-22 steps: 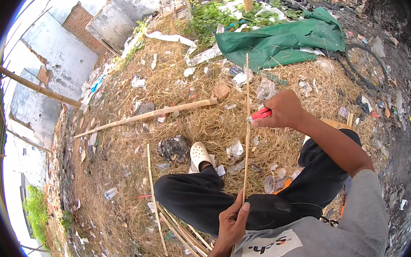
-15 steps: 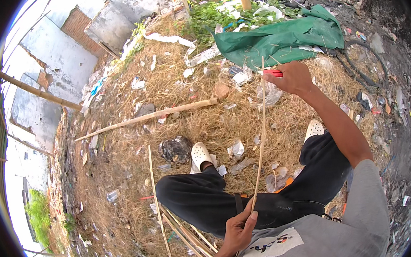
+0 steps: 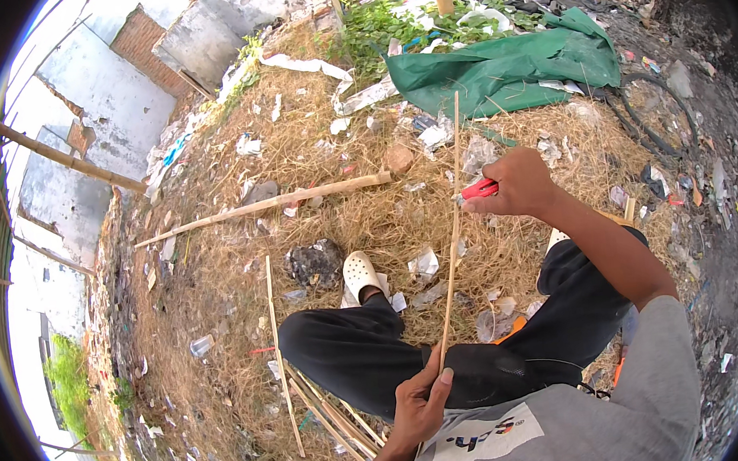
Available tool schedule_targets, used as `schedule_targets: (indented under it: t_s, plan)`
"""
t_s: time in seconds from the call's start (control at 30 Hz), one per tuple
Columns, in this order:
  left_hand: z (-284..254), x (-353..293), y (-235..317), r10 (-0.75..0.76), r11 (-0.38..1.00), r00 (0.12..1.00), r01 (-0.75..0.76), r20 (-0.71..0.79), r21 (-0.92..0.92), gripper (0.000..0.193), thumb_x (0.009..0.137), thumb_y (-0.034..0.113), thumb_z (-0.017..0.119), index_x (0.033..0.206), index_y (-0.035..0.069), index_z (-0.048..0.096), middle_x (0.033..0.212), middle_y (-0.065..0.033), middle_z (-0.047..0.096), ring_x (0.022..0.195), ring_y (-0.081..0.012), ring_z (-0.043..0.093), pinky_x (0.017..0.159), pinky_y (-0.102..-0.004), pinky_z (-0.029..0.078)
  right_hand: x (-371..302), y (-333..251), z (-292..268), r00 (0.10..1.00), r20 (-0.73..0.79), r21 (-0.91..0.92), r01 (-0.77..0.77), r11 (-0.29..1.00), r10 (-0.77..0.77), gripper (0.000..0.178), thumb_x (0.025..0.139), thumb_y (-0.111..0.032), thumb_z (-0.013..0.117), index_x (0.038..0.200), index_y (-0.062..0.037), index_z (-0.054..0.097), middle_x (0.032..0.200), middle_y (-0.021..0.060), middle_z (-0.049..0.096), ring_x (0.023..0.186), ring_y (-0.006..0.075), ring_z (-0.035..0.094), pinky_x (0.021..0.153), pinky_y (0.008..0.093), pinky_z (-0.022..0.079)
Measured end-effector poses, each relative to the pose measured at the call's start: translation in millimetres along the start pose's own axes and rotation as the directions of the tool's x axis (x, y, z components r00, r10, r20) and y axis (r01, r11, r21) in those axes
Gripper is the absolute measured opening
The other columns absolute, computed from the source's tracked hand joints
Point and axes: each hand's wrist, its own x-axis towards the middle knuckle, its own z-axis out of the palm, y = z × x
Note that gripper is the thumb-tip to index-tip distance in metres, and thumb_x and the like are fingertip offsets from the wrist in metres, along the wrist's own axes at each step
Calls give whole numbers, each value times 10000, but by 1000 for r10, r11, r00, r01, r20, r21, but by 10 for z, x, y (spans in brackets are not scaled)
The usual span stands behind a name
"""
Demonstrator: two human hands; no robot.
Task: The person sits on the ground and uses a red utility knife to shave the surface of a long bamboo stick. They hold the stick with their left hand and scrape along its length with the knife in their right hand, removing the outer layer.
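Pale wood starts at the left with a pole (image 3: 263, 210) lying across the dry grass (image 3: 217, 277), a thin stick (image 3: 278, 350) nearer the body and a bundle (image 3: 330, 417) beside the bent leg (image 3: 344, 349). Next comes the left hand (image 3: 422, 404), low by the lap, pinching the near part of a strip (image 3: 453, 267) between thumb and fingers. That strip slants up and away between the legs, slightly bowed, its far end free and seen against the green tarp (image 3: 512, 67). This pinch should stay firm, I judge, since a loose one would let the strip roll or bend further. Partway along the strip's far half, the tip of a red tool (image 3: 480, 189) meets it from the right; the exact contact is too small to make out. A shallow angle and light, even pressure would probably suit so thin a piece. Rightmost, the right hand (image 3: 517, 184) is closed around the tool; its thumb lies close to the strip, so it seems wise to keep that thumb clear of the tip.
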Motion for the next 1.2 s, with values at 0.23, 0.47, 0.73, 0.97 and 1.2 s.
schedule_targets:
  t_s: [0.23, 0.47, 0.73, 0.97, 1.2]
  plan:
    - [31, -148, 7, -11, 998, 996, 5, 84, 70, 467, 972, 122, 559, 1404, -18, 452, 754, 66, 506, 657, -3, 393, 579, -166, 332, 301, 672, -80, 940, -45, -57, -340, 939, 338, 737, 793, -757, 508, 598, -61, 649, 512, 164, 547, 498, 356, 576, 501, 440, 448]
    - [-46, -342, -60, -27, 993, 982, 5, 186, 120, 460, 971, 133, 573, 1397, 1, 464, 728, 48, 513, 656, -21, 404, 593, -190, 356, 268, 1302, -153, 691, 30, -17, -722, 692, 722, 844, 789, -843, 412, 519, -63, 586, 507, 127, 534, 557, 281, 618, 557, 418, 473]
    - [-183, 202, -150, 17, 879, 988, 59, 155, -473, 420, 1034, 185, 442, 1406, -10, 439, 558, 24, 439, 433, -34, 348, 447, -190, 298, 176, 316, -305, 770, 311, -1, -586, 811, 557, 816, 794, -821, 434, 568, -57, 611, 568, 121, 588, 585, 295, 630, 576, 422, 486]
    - [-190, 470, 125, 37, 919, 977, 49, 208, -390, 397, 1050, 208, 347, 1300, -79, 461, 522, -74, 505, 338, -112, 384, 450, -248, 381, 78, 145, -348, 801, 446, -97, -400, 911, 399, 755, 781, -780, 506, 670, -47, 647, 659, 137, 646, 630, 321, 646, 640, 424, 517]
    - [-177, 599, 25, 12, 809, 964, 148, 267, -569, 320, 1058, 313, 347, 1031, 38, 508, 487, -19, 472, 319, -97, 360, 405, -222, 318, -48, -147, -335, 938, 305, 216, -236, 947, 164, 603, 770, -655, 652, 624, -73, 594, 558, 145, 547, 554, 346, 569, 546, 427, 442]
